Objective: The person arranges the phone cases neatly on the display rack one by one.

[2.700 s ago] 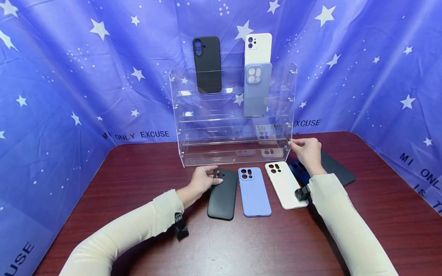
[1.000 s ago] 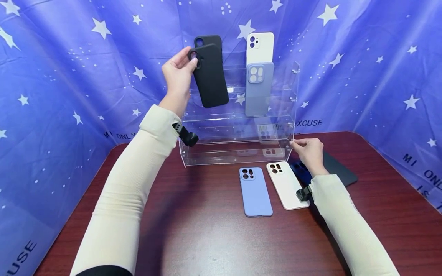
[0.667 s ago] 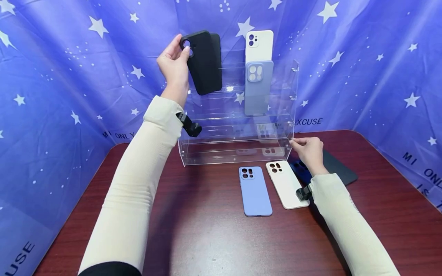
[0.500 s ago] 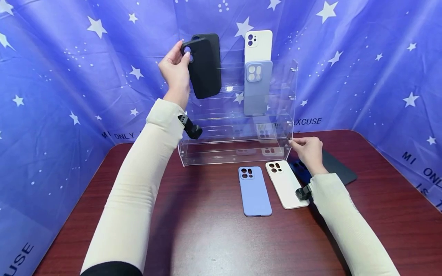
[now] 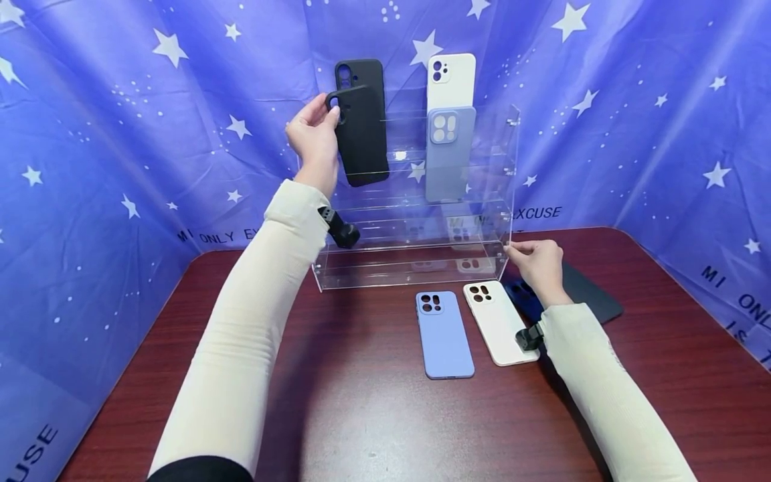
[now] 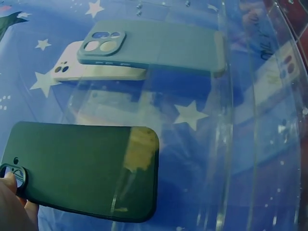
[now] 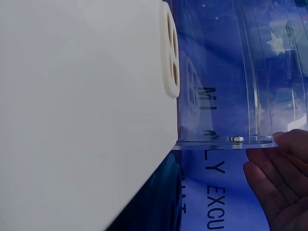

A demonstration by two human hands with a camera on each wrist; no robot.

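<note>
Clear rack [image 5: 385, 276] standing on a red-brown table [image 5: 373, 428]. The left hand [image 5: 314, 142], raised to the rack's upper tiers, pinches a black case [image 5: 363, 144] between thumb and fingers at its camera opening. The held case leans slightly before the rack's top; whether its lower end lies in front of or behind a clear panel, I cannot tell from here. Behind it, partly covered, an upright dark case [image 5: 373, 72] rises above the rack. The right hand [image 5: 541, 268] pinches the rack's side wall low down, near the table.

Toward that same end, a white case [image 5: 458, 75] stands in the rack's top, its lower part overlapped by a blue case [image 5: 450, 161] in front. Flat before the rack lie a periwinkle case [image 5: 448, 345] and, just beside it, a cream case [image 5: 496, 328], camera openings toward the rack. Near the rack's end, partly hidden by the right hand, lie a navy case [image 5: 523, 299] and a grey slab [image 5: 593, 294]. A starred curtain [image 5: 120, 114] hangs behind the rack.
</note>
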